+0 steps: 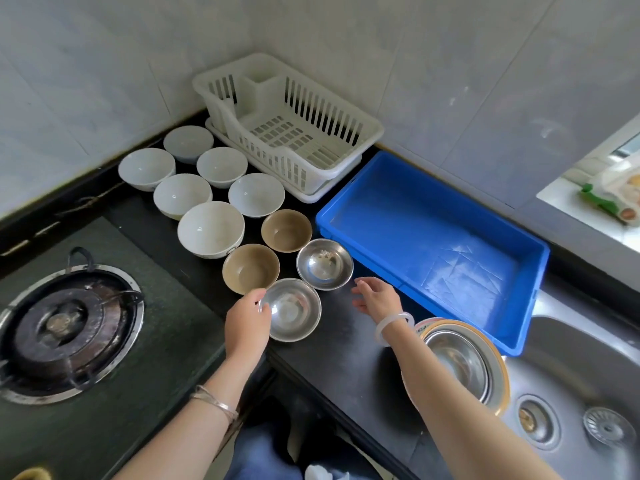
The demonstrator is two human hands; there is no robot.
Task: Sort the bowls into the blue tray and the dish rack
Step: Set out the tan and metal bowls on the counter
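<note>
Several white bowls (210,228) stand on the black counter, with two brown bowls (250,268) and two steel bowls beside them. My left hand (246,322) grips the left rim of the near steel bowl (294,311). My right hand (375,295) hovers with relaxed fingers just right of the far steel bowl (325,264), holding nothing. The empty white dish rack (287,129) sits in the back corner. The empty blue tray (433,244) lies to the right of the bowls.
A gas burner (65,327) is set into the counter at left. A steel sink (575,393) at right holds a steel basin stacked in plates (464,365). A windowsill with packets (616,195) is at far right.
</note>
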